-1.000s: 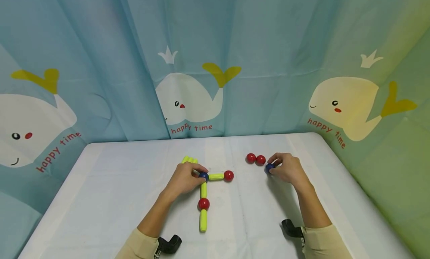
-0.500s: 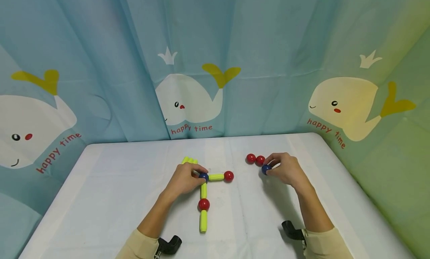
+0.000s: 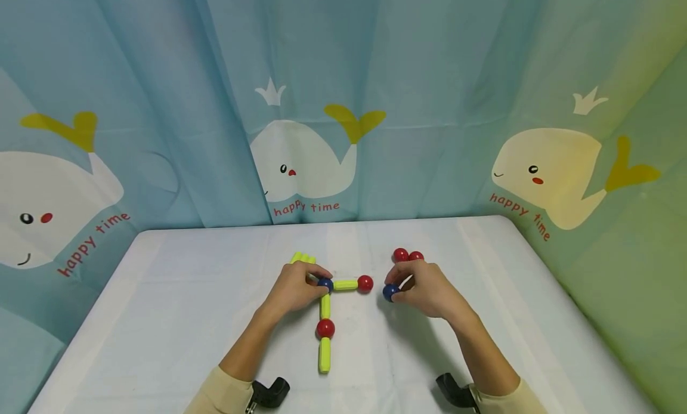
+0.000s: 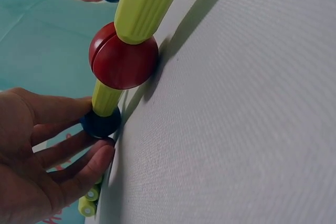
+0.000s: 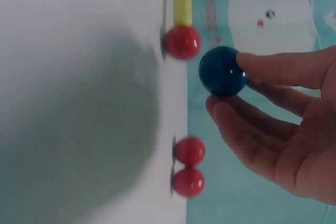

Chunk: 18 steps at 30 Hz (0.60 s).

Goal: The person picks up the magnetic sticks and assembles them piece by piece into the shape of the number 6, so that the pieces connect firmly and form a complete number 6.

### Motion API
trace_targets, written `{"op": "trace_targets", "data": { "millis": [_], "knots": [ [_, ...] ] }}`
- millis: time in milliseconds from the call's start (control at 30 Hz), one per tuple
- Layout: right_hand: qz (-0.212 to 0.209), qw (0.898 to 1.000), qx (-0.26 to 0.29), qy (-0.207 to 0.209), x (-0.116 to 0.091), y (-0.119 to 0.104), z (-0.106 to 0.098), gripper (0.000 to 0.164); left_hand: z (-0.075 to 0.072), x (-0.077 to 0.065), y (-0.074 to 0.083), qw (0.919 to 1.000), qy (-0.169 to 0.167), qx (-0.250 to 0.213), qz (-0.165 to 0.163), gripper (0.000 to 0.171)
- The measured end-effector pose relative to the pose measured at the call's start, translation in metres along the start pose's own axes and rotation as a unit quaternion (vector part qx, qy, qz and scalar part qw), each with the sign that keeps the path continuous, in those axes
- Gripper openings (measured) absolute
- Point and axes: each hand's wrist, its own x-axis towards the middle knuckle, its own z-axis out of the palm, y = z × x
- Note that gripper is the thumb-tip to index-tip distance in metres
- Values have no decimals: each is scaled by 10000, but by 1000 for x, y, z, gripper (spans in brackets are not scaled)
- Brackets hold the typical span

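My left hand (image 3: 295,289) pinches a blue ball (image 3: 325,284) at the corner of an L-shaped chain of balls and sticks lying on the table. From that ball one yellow-green stick (image 3: 345,285) runs right to a red ball (image 3: 365,283). Another stick (image 3: 325,306) runs toward me to a second red ball (image 3: 325,328), and a further stick (image 3: 324,355) follows it. Between thumb and fingers my right hand (image 3: 426,287) holds a separate blue ball (image 5: 222,71), raised over the cloth and right of the chain's red end ball.
Two loose red balls (image 5: 190,151) sit together behind my right hand. Several yellow-green sticks (image 3: 303,258) lie side by side beyond my left hand, partly covered by it. A curtain with whales (image 3: 306,157) hangs along the back edge of the white table (image 3: 177,306).
My right hand has carried its blue ball left and toward me, from beside the loose red balls to near the chain. My left hand keeps its place on the corner ball.
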Motion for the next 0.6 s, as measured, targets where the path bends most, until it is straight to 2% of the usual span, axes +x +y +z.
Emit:
{"op": "trace_targets", "data": {
  "millis": [200,600],
  "knots": [
    [-510,9970,34,-576,-7,-17,16,19,0,0,0,10000,3,-16,9,18],
    [-832,9870,142,-1368,-23,-49,45,23,-1,2,-1,10000,5,37,-12,18]
  ]
}}
